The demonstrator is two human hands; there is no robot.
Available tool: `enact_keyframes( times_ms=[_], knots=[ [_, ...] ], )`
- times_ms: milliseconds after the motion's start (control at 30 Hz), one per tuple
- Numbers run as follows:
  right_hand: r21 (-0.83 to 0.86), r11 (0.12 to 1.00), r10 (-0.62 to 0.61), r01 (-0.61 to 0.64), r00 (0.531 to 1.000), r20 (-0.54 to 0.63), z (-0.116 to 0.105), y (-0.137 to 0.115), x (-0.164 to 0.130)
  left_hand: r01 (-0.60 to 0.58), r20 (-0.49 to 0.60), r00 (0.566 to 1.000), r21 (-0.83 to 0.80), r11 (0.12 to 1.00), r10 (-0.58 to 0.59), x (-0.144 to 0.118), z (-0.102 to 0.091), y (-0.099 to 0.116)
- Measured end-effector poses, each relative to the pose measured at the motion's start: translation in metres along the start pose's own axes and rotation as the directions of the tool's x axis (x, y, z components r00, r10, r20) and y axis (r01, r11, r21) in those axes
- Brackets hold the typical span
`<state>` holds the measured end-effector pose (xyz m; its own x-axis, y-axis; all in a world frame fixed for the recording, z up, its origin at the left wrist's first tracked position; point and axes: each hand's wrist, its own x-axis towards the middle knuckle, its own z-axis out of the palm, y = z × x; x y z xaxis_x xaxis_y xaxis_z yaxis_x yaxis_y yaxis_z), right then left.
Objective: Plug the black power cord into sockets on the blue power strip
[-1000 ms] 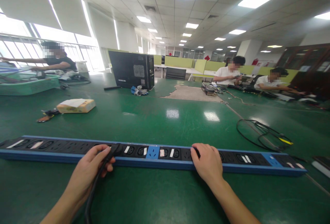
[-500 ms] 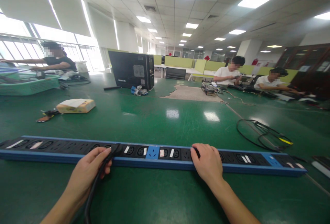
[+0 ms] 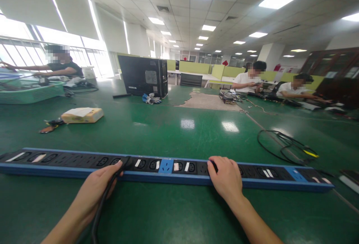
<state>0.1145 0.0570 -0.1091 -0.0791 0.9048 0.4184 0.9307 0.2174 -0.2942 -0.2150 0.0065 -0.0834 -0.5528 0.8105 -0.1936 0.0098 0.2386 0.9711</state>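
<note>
Two hands are on the long blue-and-black power strip [image 3: 168,167], which lies crosswise on the green table [image 3: 179,131] close to our near edge. Our left hand [image 3: 97,188] grips a black power cable [image 3: 102,203] just behind its plug [image 3: 126,160], fingers wrapped round the cord; the plug sits at a socket left of the strip's middle, though we cannot tell how deep it is seated. The cable runs back under our left forearm and off the bottom of the view. Our right hand [image 3: 226,176] lies palm down on the strip right of centre, fingers curled over its far edge, pressing rather than grasping anything loose.

The strip's left end reaches the left border of the view; its right end stops short of the right border, near a flat grey object [image 3: 349,181] at the table's edge. Between the strip and our body we see a bare band of green. Beyond the strip a wide stretch of table lies open up to a yellow box [image 3: 82,115] at the left and a loose coil of black wire [image 3: 286,146] at the right. Farther back stands a black computer case [image 3: 143,75], and other people sit at the far left and far right.
</note>
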Motion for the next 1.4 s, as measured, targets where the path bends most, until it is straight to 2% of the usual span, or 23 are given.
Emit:
enact_keyframes(
  times_ms=[67, 100, 167, 233, 300, 367, 433, 500, 567, 667, 733, 767, 800, 833, 867, 900, 967, 1000, 1033, 1133, 1200, 1267, 1400],
  knots=[
    [-0.004, 1.000, 0.005, -0.005, 1.000, 0.003, 0.000, 0.000, 0.000, 0.059, 0.103, 0.994, -0.133, 0.989, -0.046, 0.003, -0.003, 0.003],
    [-0.005, 1.000, 0.007, -0.007, 1.000, 0.004, 0.000, 0.000, 0.000, 0.065, 0.148, 0.988, -0.224, 0.973, -0.032, 0.003, -0.004, 0.005],
    [-0.001, 1.000, 0.012, -0.012, 1.000, 0.008, 0.001, 0.002, 0.001, 0.016, 0.171, 0.984, -0.375, 0.927, 0.052, 0.002, -0.004, 0.009],
    [0.032, 0.999, 0.027, -0.027, 1.000, 0.003, 0.000, 0.003, 0.003, -0.009, 0.186, 0.977, -0.446, 0.895, 0.103, -0.004, 0.004, 0.015],
    [0.133, 0.989, 0.061, -0.057, 0.998, -0.027, -0.004, 0.002, 0.003, 0.008, 0.218, 0.970, -0.466, 0.885, 0.106, -0.016, 0.021, 0.021],
    [0.301, 0.951, 0.095, -0.073, 0.994, -0.061, -0.013, -0.004, 0.001, 0.044, 0.275, 0.956, -0.486, 0.873, 0.105, -0.032, 0.045, 0.027],
    [0.490, 0.869, 0.108, -0.073, 0.993, -0.043, -0.027, -0.016, -0.005, 0.087, 0.343, 0.934, -0.487, 0.869, 0.099, -0.053, 0.075, 0.034],
    [0.645, 0.759, 0.088, -0.089, 0.996, 0.032, -0.047, -0.029, -0.013, 0.099, 0.435, 0.892, -0.454, 0.885, 0.123, -0.075, 0.105, 0.041],
    [0.723, 0.683, 0.060, -0.105, 0.994, 0.088, -0.069, -0.039, -0.020, 0.056, 0.555, 0.811, -0.389, 0.919, 0.186, -0.098, 0.133, 0.050],
    [0.688, 0.710, 0.118, -0.151, 0.988, 0.094, -0.104, -0.036, -0.026, -0.042, 0.762, 0.574, -0.339, 0.940, 0.301, -0.126, 0.163, 0.064],
    [0.665, 0.716, 0.175, -0.212, 0.977, 0.123, -0.125, -0.020, -0.025, -0.100, 0.865, 0.394, -0.296, 0.950, 0.311, -0.137, 0.172, 0.070],
    [0.674, 0.696, 0.198, -0.249, 0.968, 0.154, -0.134, -0.008, -0.023, -0.139, 0.899, 0.327, -0.259, 0.956, 0.291, -0.138, 0.173, 0.071],
    [0.685, 0.667, 0.205, -0.294, 0.956, 0.211, -0.143, 0.007, -0.021, -0.198, 0.921, 0.288, -0.211, 0.957, 0.263, -0.137, 0.173, 0.069],
    [0.684, 0.642, 0.225, -0.346, 0.938, 0.262, -0.151, 0.023, -0.019, -0.283, 0.928, 0.286, -0.158, 0.946, 0.240, -0.134, 0.172, 0.066],
    [0.678, 0.623, 0.270, -0.391, 0.920, 0.283, -0.157, 0.042, -0.017, -0.390, 0.913, 0.329, -0.100, 0.915, 0.240, -0.128, 0.170, 0.062],
    [0.652, 0.616, 0.321, -0.442, 0.897, 0.304, -0.162, 0.062, -0.015, -0.517, 0.876, 0.395, -0.036, 0.855, 0.276, -0.120, 0.166, 0.055],
    [0.546, 0.631, 0.431, -0.552, 0.834, 0.344, -0.168, 0.103, -0.013, -0.751, 0.757, 0.498, 0.132, 0.648, 0.423, -0.100, 0.157, 0.039],
    [0.482, 0.641, 0.489, -0.597, 0.802, 0.343, -0.169, 0.123, -0.014, -0.831, 0.695, 0.492, 0.198, 0.519, 0.523, -0.088, 0.151, 0.031],
    [0.454, 0.664, 0.510, -0.595, 0.803, 0.308, -0.170, 0.142, -0.015, -0.876, 0.644, 0.471, 0.261, 0.405, 0.603, -0.076, 0.145, 0.023],
    [0.320, 0.756, 0.529, -0.570, 0.821, 0.213, -0.167, 0.186, -0.020, -0.884, 0.575, 0.427, 0.429, 0.188, 0.698, -0.045, 0.127, 0.003],
    [0.226, 0.803, 0.528, -0.551, 0.834, 0.158, -0.164, 0.205, -0.022, -0.864, 0.574, 0.414, 0.492, 0.107, 0.706, -0.033, 0.119, -0.006],
    [0.156, 0.844, 0.498, -0.513, 0.858, 0.125, -0.162, 0.215, -0.022, -0.859, 0.592, 0.403, 0.509, 0.064, 0.698, -0.028, 0.116, -0.010],
    [0.083, 0.903, 0.406, -0.421, 0.901, 0.156, -0.160, 0.229, -0.015, -0.855, 0.587, 0.403, 0.516, 0.059, 0.702, -0.029, 0.118, -0.012]
  ],
)
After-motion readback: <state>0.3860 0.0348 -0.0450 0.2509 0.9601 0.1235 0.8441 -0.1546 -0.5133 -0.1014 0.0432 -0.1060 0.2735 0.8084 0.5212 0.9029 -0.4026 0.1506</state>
